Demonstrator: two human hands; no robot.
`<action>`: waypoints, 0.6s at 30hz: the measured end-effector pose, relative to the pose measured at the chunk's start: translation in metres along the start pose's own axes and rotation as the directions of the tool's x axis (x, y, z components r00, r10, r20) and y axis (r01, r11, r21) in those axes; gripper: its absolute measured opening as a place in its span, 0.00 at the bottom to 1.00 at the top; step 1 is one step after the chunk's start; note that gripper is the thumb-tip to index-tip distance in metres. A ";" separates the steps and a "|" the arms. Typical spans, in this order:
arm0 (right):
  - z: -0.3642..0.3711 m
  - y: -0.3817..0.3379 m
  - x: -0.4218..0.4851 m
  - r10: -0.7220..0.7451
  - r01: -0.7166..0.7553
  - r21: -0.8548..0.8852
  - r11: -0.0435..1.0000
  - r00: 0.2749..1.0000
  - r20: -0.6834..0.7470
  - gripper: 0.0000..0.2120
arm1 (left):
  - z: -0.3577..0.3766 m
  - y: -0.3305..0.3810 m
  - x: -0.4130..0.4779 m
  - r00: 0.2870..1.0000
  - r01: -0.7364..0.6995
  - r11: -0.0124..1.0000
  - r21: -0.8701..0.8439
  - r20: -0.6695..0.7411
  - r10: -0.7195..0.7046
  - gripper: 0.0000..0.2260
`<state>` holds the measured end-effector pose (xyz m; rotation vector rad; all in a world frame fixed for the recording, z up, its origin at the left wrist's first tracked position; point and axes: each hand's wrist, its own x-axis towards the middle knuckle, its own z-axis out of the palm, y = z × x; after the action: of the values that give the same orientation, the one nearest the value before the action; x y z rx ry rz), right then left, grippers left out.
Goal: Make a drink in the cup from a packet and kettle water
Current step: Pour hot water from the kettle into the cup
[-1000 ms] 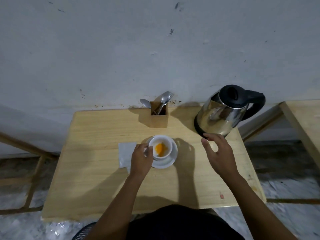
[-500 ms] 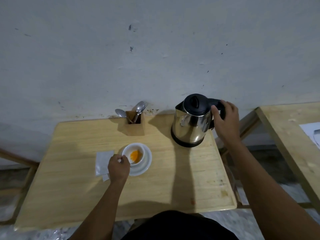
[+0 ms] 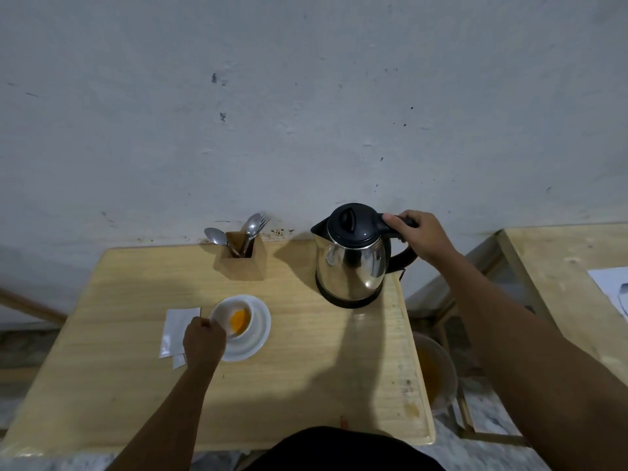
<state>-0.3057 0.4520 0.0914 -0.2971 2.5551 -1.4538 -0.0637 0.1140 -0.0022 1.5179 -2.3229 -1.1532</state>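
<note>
A white cup with orange powder in it stands on a white saucer near the middle of the wooden table. My left hand grips the cup's left side, where its handle is hidden. A steel kettle with a black lid stands at the table's back right corner. My right hand is closed around the top of its black handle. A flat white packet lies left of the saucer, partly under my left hand.
A wooden holder with spoons and a fork stands at the back against the grey wall. A second wooden table is to the right. A bowl with orange liquid sits low between the tables.
My right hand reached from in front of the kettle to its handle and closed around it. My left hand stayed on the cup. The view shifted.
</note>
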 end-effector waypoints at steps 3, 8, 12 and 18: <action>-0.005 0.005 0.010 0.046 -0.046 0.002 0.999 0.997 0.054 0.38 | 0.000 0.001 0.000 0.999 -0.050 0.998 0.031 -0.011 0.050 0.08; 0.003 0.011 0.014 -0.002 0.006 0.110 0.994 0.999 -0.034 0.42 | 0.000 -0.005 0.003 0.994 -0.105 0.992 0.074 -0.017 0.107 0.12; 0.010 0.012 0.009 -0.027 0.047 0.144 0.989 0.990 -0.136 0.36 | -0.002 -0.005 0.005 0.995 -0.104 0.992 0.070 0.002 0.104 0.12; 0.012 0.006 -0.002 -0.092 0.126 0.134 0.983 0.967 -0.238 0.37 | -0.007 -0.008 0.004 0.994 -0.101 0.995 0.011 0.046 0.101 0.13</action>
<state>-0.3011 0.4452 0.0802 -0.2638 2.6234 -1.8064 -0.0563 0.1056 -0.0041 1.3745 -2.4105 -1.1611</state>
